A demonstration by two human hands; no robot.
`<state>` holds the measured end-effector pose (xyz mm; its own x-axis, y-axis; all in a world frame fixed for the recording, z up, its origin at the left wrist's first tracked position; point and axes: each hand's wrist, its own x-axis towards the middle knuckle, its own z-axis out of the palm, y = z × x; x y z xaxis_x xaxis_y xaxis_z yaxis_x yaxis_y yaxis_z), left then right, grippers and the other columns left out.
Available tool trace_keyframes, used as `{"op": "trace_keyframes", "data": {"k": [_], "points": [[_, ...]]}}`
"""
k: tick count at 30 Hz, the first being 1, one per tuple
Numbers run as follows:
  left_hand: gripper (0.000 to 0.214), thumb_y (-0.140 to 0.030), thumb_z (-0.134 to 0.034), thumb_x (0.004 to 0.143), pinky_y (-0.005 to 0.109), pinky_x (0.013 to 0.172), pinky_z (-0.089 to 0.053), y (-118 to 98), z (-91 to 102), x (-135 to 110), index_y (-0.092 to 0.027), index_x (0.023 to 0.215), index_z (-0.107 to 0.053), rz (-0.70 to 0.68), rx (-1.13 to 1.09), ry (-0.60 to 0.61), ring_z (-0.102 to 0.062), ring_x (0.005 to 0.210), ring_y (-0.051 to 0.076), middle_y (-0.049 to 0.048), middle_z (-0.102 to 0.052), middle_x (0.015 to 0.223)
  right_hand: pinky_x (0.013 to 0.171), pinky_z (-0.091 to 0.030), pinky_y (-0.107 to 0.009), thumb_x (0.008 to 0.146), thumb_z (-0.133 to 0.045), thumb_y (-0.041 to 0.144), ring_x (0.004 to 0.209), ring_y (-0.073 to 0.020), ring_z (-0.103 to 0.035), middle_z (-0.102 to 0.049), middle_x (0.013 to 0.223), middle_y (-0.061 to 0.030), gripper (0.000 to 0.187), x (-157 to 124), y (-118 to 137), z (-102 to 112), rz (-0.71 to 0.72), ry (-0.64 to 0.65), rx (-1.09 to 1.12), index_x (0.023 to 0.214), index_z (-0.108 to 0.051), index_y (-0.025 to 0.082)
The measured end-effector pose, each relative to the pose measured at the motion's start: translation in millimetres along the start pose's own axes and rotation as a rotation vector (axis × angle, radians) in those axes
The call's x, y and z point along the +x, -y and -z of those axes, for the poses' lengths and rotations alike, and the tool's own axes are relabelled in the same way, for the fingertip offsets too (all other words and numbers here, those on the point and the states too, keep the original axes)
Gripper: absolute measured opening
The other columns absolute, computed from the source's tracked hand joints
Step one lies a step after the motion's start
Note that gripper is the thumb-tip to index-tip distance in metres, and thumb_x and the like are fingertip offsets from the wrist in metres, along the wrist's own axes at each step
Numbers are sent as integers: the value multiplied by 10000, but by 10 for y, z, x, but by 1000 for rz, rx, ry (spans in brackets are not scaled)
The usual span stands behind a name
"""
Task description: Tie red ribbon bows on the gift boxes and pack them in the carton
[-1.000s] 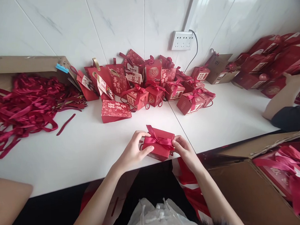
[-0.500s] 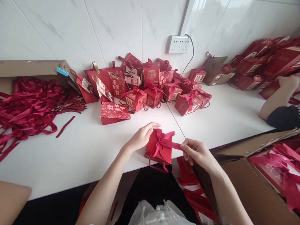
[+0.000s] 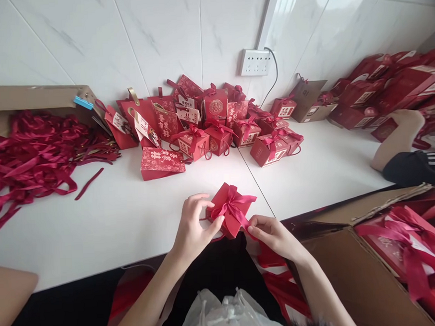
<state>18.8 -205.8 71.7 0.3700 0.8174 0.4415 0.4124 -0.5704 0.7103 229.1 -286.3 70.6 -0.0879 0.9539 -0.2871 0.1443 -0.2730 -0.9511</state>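
Note:
A small red gift box (image 3: pixel 237 225) stands in front of me at the table's near edge, a glossy red ribbon bow (image 3: pixel 232 203) tied on its top. My left hand (image 3: pixel 195 222) is at the box's left side, thumb and fingers apart around the bow's left loop; whether the fingertips touch it is hard to tell. With thumb and fingers, my right hand (image 3: pixel 273 233) pinches a tail of the ribbon (image 3: pixel 243 222) at the box's right front. Part of a red cord handle shows beside the box, partly hidden by my left hand.
Finished red boxes (image 3: pixel 269 148) and bags stand along the tiled wall. Loose red ribbons (image 3: pixel 40 161) are heaped at left by a cardboard box (image 3: pixel 37 94). An open carton (image 3: pixel 366 272) holds bowed boxes at right. Another person's arm (image 3: pixel 396 138) reaches in beyond it.
My left hand has moved from the box's far left corner to the bow's left side. My right hand has drawn the ribbon tail nearer and lower. The box has turned slightly.

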Motion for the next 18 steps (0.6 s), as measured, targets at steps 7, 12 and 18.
{"op": "trace_keyframes", "data": {"k": [7,12,18], "points": [[138,-255,-496,892,251,635,-473,-37,43,23,-213,762,-514,109,51,26,-546,686,139,-1,-579,738,575,-381,-245,842,-570,522,603,-112,-460,-521,644,12,384,-27,89,-29,43,25,-45,685,-504,179],[132,-326,-610,824,251,679,-487,-105,86,34,-207,826,-551,161,20,117,-567,698,132,-2,-586,803,572,-396,-258,844,-561,536,576,-120,-479,-534,604,13,389,-48,84,-35,42,20,-30,684,-503,187],[187,-305,-494,879,244,622,-456,-150,81,69,-204,722,-508,202,1,173,-512,634,122,-7,-522,742,591,-404,-256,861,-546,525,600,-125,-496,-555,630,6,382,-41,48,-16,27,23,-58,695,-506,184]]}}
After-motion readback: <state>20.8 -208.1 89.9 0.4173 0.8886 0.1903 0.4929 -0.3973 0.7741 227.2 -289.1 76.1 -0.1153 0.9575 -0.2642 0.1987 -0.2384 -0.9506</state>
